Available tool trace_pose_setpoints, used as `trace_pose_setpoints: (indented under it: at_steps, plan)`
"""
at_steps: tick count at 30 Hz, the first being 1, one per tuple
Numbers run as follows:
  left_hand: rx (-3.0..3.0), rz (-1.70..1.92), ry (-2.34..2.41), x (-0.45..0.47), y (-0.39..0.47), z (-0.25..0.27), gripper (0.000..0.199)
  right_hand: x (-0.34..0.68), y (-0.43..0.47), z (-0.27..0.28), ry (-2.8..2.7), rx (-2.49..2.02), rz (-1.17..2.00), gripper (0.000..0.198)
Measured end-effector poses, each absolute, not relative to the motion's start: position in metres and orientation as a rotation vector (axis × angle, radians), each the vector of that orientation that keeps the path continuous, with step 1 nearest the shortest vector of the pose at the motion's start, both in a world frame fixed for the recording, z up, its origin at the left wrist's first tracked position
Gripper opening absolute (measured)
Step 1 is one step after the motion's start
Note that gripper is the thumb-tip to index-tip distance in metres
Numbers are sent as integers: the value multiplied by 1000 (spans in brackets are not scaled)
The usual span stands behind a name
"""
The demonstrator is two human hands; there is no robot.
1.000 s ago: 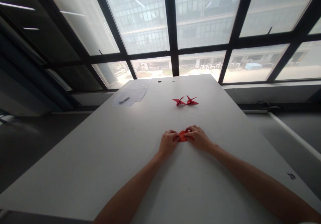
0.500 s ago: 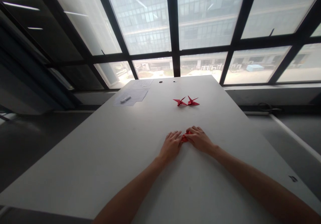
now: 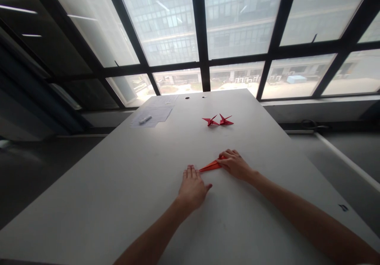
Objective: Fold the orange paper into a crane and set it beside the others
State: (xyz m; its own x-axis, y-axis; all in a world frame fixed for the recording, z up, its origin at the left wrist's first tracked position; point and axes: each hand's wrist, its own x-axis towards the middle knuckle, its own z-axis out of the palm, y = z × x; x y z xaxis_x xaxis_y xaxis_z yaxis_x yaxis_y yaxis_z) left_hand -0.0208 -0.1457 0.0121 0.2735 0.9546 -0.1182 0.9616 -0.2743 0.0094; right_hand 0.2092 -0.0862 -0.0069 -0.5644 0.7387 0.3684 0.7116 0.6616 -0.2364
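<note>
Plainly, the right hand held the broad end of a folded red paper pinched between thumb and fingers, presumably to steady it against the white table. The paper's narrow tip pointed toward the left hand, which lay palm down, fingers outstretched, gripping nothing; that flat shape seemed meant for pressing. Whether its fingertips touched the tip or stopped just beside it, I couldn't tell. Beyond both hands sat one red crane and, right next to it, a second crane, perhaps kept out of the way. Farther left lay loose sheets with a small white object on top, maybe as a weight.
</note>
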Motion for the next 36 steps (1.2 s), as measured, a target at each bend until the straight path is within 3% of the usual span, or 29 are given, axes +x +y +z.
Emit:
trace_pose_setpoints:
  at_steps: [3,5,9,16,19,21,27,30,33,36]
  plan:
    - [2486,246,1888,-14,-132,12,52,210,-85,-10,-2444,-1083,105,23]
    - [2552,475,1668,-7,-119,9,43,210,-84,-12,-2459,-1024,121,24]
    - [2457,582,1542,4,-101,-3,24,207,-84,-14,-2401,-1067,72,25]
    - [2221,811,1496,5,-101,-12,18,207,-86,-21,-1994,-1513,93,31]
    - [2102,832,1477,5,-98,-11,7,210,-82,-25,-1988,-1490,223,15]
    - [2028,817,1460,5,-95,-10,17,210,-79,-25,-1971,-1408,317,7]
    - [1741,895,1248,0,-92,-1,23,204,-79,-13,-1849,-1082,452,8]
    - [1509,1042,1178,0,-93,1,29,200,-80,-8,-1579,-1108,555,36]
    - [1220,1209,1116,4,-96,0,38,194,-84,-5,-1378,-1151,933,58]
    - [1138,1269,1062,10,-100,-1,44,188,-91,0,-1394,-1033,1310,48]
